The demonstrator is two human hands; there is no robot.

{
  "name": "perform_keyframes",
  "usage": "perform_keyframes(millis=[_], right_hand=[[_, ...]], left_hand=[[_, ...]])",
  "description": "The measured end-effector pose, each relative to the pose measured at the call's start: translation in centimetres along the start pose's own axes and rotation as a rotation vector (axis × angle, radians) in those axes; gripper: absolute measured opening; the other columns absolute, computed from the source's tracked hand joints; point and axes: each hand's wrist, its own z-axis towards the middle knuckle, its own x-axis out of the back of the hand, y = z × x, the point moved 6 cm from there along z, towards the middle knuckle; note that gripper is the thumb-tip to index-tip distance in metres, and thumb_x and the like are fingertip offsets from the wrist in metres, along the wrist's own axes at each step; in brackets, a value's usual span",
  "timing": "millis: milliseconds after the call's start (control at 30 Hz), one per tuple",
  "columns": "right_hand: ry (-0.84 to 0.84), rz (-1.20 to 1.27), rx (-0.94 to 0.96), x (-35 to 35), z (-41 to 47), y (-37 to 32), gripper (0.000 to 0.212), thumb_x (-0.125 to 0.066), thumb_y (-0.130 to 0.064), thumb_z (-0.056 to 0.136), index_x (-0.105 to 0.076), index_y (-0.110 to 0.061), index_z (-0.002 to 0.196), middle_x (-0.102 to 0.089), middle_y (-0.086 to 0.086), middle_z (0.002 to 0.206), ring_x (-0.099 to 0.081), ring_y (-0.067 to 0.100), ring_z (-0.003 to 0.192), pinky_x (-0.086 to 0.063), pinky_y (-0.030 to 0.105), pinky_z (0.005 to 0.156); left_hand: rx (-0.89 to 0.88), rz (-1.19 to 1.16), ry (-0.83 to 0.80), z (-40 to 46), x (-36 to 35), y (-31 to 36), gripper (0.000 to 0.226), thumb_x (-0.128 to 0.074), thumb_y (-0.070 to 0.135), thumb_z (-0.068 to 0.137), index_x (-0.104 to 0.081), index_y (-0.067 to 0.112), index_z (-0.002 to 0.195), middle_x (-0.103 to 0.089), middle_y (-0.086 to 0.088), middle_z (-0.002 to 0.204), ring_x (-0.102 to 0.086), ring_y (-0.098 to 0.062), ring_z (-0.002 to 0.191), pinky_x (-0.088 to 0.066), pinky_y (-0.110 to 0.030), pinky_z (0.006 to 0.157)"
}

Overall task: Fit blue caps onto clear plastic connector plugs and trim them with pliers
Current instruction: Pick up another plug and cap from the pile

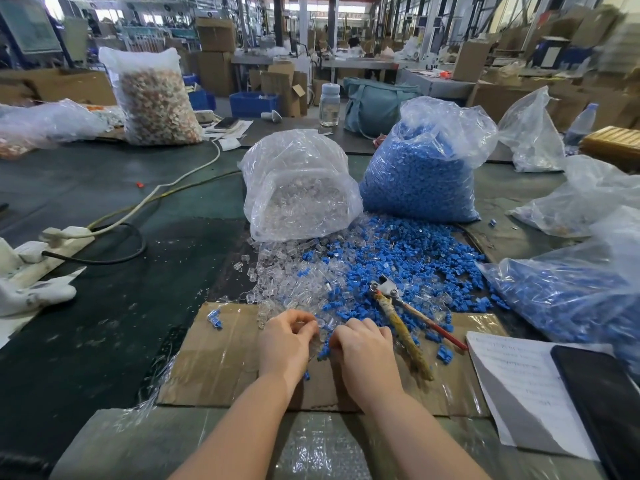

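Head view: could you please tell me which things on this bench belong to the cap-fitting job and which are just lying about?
For the job:
- left hand, pinching a clear plug
- right hand, on a blue cap
- loose clear plugs
- loose blue caps
- pliers
- bag of clear plugs
- bag of blue caps

Lying about:
- phone
- paper sheet
- power strip
- water bottle

Dark green table (114, 306), cardboard sheet (214, 358), plug bag (298, 195), cap bag (422, 174), paper (512, 382)

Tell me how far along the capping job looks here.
Early. Done: one capped-looking piece lies apart on the cardboard. In hand: left hand and right hand pinch small parts together. Left: big loose piles of clear plugs and blue caps; pliers lie unused.
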Motion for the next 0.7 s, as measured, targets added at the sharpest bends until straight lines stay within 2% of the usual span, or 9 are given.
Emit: perform_keyframes(millis=[133,267,400,533,700], right_hand=[[0.030,0.112,-0.050,0.7,0.2,0.6,0.011,-0.045,-0.025,0.095,-0.055,-0.022,0.098,-0.058,-0.008,0.101,-0.045,0.014,0.100,-0.031,0.028,0.084],[0.087,0.355,-0.195,1.7,0.4,1.5,0.007,-0.055,-0.020,0.090,-0.060,-0.015,0.089,-0.061,-0.003,0.088,-0.050,0.014,0.089,-0.037,0.023,0.074],[0.078,0.369,-0.226,1.9,0.5,1.7,0.007,-0.057,-0.020,0.089,-0.059,-0.014,0.085,-0.061,-0.003,0.085,-0.052,0.013,0.086,-0.038,0.023,0.075],[0.064,0.372,-0.263,2.1,0.9,1.7,0.008,-0.057,-0.021,0.087,-0.057,-0.016,0.081,-0.062,-0.001,0.083,-0.054,0.016,0.085,-0.040,0.027,0.074],[0.017,0.361,-0.317,2.2,1.4,1.5,0.014,-0.061,-0.027,0.085,-0.054,-0.018,0.077,-0.060,-0.003,0.077,-0.056,0.016,0.077,-0.041,0.027,0.067]], left_hand=[[0.005,-0.017,0.001,0.2,-0.1,0.0,0.021,-0.066,0.010,0.084,-0.063,0.028,0.072,-0.069,0.002,0.076,-0.066,-0.014,0.077,-0.051,-0.025,0.070],[0.001,-0.022,-0.021,0.2,-0.5,0.1,0.022,-0.068,0.009,0.082,-0.064,0.027,0.070,-0.069,-0.001,0.075,-0.066,-0.018,0.078,-0.054,-0.034,0.076],[-0.007,-0.040,-0.063,0.2,-0.8,0.2,0.023,-0.068,0.007,0.082,-0.064,0.026,0.070,-0.071,-0.003,0.078,-0.067,-0.020,0.081,-0.054,-0.039,0.082],[-0.025,-0.052,-0.076,0.2,-1.0,0.6,0.024,-0.068,0.006,0.082,-0.064,0.026,0.070,-0.070,-0.001,0.072,-0.068,-0.023,0.078,-0.055,-0.035,0.076],[-0.112,0.064,-0.075,0.0,-1.0,1.3,0.026,-0.069,0.009,0.081,-0.062,0.032,0.071,-0.068,0.005,0.074,-0.064,-0.012,0.075,-0.053,-0.028,0.073]])
